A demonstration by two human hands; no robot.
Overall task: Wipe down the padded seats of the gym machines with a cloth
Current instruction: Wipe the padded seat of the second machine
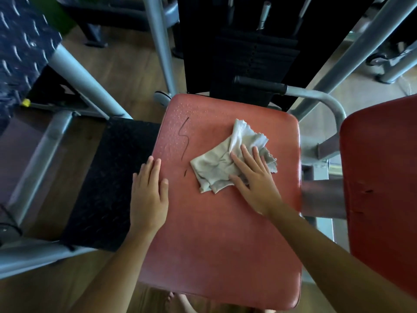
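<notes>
Right hand [252,177] pressing cloth [225,163] flat mid-seat [214,233], fingers straight; left hand [149,195] resting flat at left edge. Droplets [180,111] at far-left corner, wiping likely unfinished.

Seat [221,222] brick red, black squiggle mark [184,136]. Cloth [216,168] pale grey-white. Second pad [383,177] red. Frame tubes [79,80] silver-grey. Footplate [108,181] black, pebbled. Panel [20,41] dark blue, diamond tread. Floor [126,71] brown wood grain. Knob [26,102] yellow.
</notes>
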